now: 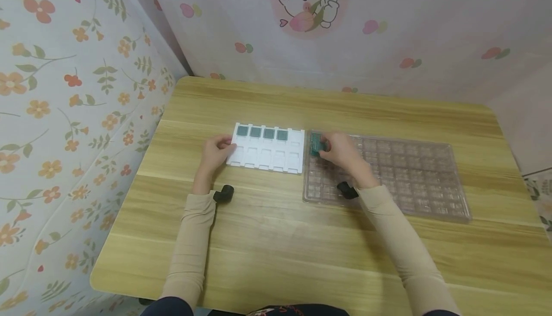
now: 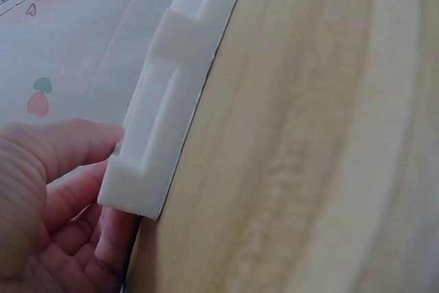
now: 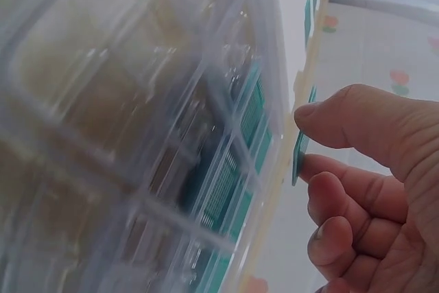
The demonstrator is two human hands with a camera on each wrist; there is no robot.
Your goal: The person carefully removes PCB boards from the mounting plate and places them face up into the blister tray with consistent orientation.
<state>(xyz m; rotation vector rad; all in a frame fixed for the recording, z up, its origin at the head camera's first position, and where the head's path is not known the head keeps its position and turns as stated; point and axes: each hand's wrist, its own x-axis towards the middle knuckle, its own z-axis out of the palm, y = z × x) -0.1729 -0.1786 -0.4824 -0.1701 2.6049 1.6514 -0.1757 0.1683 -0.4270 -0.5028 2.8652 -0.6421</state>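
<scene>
My left hand [image 1: 217, 153] grips the left end of a white plastic tray [image 1: 250, 155], with the thumb and fingers pinching its edge in the left wrist view. Several square green pieces [image 1: 269, 134] sit along the tray's far row. At the far left corner of a clear compartment tray [image 1: 414, 177] is my right hand [image 1: 344, 152]. In the right wrist view its thumb and forefinger pinch a thin green circuit board [image 3: 299, 159] by the faces, while the other fingers curl below. More green boards [image 3: 221, 193] show through the clear tray's compartments.
Both trays lie side by side on a wood-grain table [image 1: 258, 239], the white one left of the clear one. A printed curtain [image 1: 241, 14] hangs behind the table, and a flowered one [image 1: 64, 138] to the left. Black wrist mounts [image 1: 224, 194] stick out from the sleeves.
</scene>
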